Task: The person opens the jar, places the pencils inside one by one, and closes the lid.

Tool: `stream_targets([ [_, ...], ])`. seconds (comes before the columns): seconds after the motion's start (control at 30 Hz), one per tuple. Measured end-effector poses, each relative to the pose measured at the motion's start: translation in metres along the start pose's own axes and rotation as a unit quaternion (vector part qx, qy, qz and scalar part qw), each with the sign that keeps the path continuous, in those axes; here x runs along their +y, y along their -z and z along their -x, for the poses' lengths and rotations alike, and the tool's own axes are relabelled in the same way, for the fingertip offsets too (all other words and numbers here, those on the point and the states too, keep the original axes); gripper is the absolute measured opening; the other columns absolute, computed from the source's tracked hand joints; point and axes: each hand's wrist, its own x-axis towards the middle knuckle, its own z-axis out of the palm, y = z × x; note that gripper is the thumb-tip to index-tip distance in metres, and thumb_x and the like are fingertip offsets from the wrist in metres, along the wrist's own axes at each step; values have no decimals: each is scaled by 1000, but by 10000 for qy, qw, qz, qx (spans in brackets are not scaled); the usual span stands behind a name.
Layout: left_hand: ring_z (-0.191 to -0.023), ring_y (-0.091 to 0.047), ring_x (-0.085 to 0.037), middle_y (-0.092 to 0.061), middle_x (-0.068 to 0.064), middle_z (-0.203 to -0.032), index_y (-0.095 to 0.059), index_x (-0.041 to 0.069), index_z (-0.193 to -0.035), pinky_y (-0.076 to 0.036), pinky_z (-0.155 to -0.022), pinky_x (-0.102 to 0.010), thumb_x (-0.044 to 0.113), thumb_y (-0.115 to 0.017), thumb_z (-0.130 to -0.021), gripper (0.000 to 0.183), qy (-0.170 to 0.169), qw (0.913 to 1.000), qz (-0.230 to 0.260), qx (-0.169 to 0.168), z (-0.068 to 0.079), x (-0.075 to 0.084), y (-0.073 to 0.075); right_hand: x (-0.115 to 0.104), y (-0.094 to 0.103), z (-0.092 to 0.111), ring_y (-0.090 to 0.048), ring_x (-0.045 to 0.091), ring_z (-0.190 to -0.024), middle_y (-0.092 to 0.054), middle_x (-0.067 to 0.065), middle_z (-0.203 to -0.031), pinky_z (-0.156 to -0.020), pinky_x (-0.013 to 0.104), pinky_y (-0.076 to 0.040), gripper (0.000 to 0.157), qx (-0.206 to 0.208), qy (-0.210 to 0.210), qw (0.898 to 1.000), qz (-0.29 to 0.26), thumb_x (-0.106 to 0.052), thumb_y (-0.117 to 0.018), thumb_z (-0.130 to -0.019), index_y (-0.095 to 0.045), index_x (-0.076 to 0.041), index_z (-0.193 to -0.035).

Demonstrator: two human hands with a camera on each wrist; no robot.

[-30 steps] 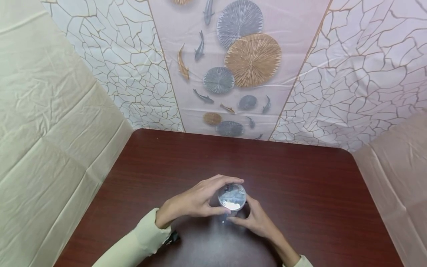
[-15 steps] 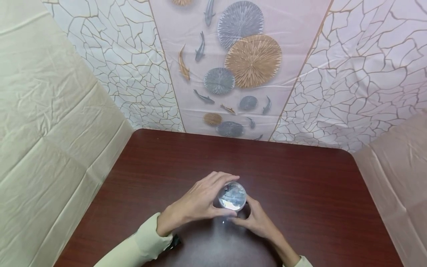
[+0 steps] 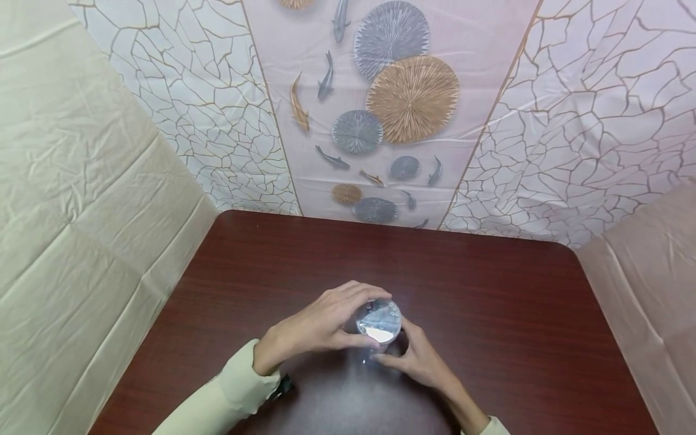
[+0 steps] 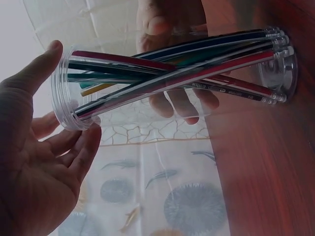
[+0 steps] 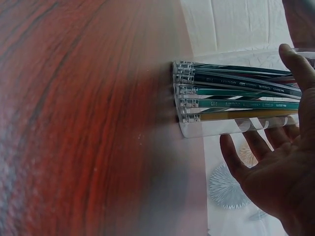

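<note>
A tall clear plastic jar (image 4: 133, 109) stands upright on the table, with several pencils (image 4: 172, 76) leaning crosswise inside. From above, its round clear lid (image 3: 380, 321) catches a bright reflection. My left hand (image 3: 321, 325) grips the lid's edge, thumb on the near side and fingers on the far side. Lower down, my right hand (image 3: 423, 357) holds the jar's body from the right, its thumb in front. In the right wrist view, metal-banded pencil ends (image 5: 189, 103) rest toward the jar's base, and the right fingers (image 5: 256, 142) curve around the wall.
The dark red-brown wooden table (image 3: 489, 302) reaches back to a patterned cloth (image 3: 413, 96). Plain cream cloth (image 3: 81, 211) hangs at the left. A small black object (image 3: 284, 386), its kind unclear, shows beneath the left sleeve.
My left hand shifted slightly around the lid, its thumb going right and fingers left, then turned partly back. The right hand and jar stay nearly still.
</note>
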Motion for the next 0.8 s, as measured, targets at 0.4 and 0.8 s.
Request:
stream_targets([
  [0.4, -140, -50, -13, -53, 1, -156, -46, 9, -158, -43, -116, -33, 36, -85, -92, 81, -7, 9994, 343, 45, 1, -12, -8, 5, 0, -1, -65, 17, -119, -71, -1, -129, -108, 28, -48, 72, 56, -147, 9998, -128, -20, -94, -83, -59, -11, -144],
  [0.8, -155, -34, -17, -31, 3, -172, -26, 18, -170, -35, -123, -50, 41, -74, -99, 88, 596, 9954, 749, -99, 9, -20, 1, 6, 1, 1, -50, 17, -142, -57, 14, -153, -119, 23, -33, 110, 254, 241, 9994, -78, -25, -101, -72, -40, -7, -162],
])
